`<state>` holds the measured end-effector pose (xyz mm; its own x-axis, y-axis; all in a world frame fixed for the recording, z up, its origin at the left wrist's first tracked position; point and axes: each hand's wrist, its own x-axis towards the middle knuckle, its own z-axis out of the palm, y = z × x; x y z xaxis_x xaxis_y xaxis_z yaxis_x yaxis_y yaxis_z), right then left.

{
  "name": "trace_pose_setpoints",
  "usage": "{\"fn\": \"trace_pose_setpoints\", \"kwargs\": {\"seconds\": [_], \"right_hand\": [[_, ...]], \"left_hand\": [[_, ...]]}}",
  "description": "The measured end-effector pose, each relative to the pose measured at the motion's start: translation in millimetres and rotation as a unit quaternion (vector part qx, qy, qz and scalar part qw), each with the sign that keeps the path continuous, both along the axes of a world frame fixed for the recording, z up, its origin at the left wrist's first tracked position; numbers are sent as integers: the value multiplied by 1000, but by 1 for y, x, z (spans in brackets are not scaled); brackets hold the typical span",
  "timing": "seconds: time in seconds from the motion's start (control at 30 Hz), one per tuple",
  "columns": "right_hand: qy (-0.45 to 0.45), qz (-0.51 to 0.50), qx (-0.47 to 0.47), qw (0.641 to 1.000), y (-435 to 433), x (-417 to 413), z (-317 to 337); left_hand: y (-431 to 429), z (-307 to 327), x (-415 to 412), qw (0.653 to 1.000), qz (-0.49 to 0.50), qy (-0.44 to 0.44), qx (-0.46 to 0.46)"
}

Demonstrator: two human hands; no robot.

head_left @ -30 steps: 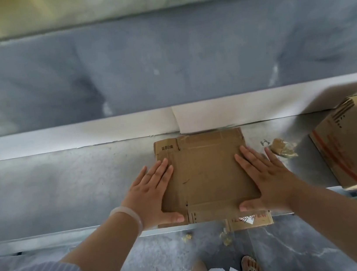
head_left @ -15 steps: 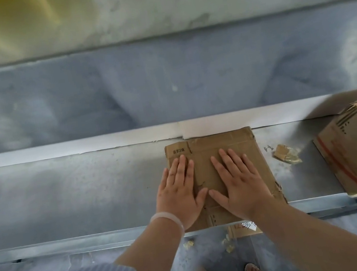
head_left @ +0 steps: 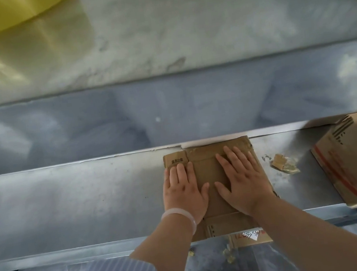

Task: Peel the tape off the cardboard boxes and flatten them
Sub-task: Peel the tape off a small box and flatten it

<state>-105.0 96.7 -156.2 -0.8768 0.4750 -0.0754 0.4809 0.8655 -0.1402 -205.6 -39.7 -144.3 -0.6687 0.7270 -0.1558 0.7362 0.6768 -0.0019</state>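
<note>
On the metal bench [head_left: 72, 203] in front of me lies the flattened cardboard box [head_left: 208, 174], and both my hands are pressing it down. My left hand [head_left: 184, 192] is flat on the left part of the box, palm down, fingers stretched forward and close together, the fingertips just under a small flap with black printed characters. My right hand [head_left: 242, 183] is flat on the right part, fingers spread a little wider, reaching toward the far edge. The two thumbs point at each other and are near, but they do not touch. No hand grips anything; both are open and only lie on the cardboard. On my left wrist there is a pale bracelet [head_left: 180, 217].

The far edge of the box is against the back rim of the bench, and the near edge hangs a little over the front rim. Right of the box, apart from it, lies a crumpled piece of tape [head_left: 283, 164]. Further right stands a second cardboard box [head_left: 349, 164] with a red stripe, not flattened, with its open side to the right. Under the bench, on the floor, I see a cardboard piece with a white label [head_left: 250, 237] and some small scraps [head_left: 230, 255] near my feet.
</note>
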Motion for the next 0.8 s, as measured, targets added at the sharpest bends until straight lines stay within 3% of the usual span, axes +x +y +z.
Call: {"fn": "trace_pose_setpoints", "kwargs": {"seconds": [0.33,0.53,0.7,0.8], "right_hand": [[-12,2,-11,1000,3,-3,-8],[34,0,-27,999,6,7,-6],[20,37,-7,999,10,37,-10],[-15,50,-13,999,10,42,-8]], "left_hand": [[2,-18,-9,999,-27,-30,30],[-5,-16,-10,998,-30,-29,54],[-18,-16,-2,984,-150,-5,100],[-31,-21,-1,977,-197,-26,75]]}}
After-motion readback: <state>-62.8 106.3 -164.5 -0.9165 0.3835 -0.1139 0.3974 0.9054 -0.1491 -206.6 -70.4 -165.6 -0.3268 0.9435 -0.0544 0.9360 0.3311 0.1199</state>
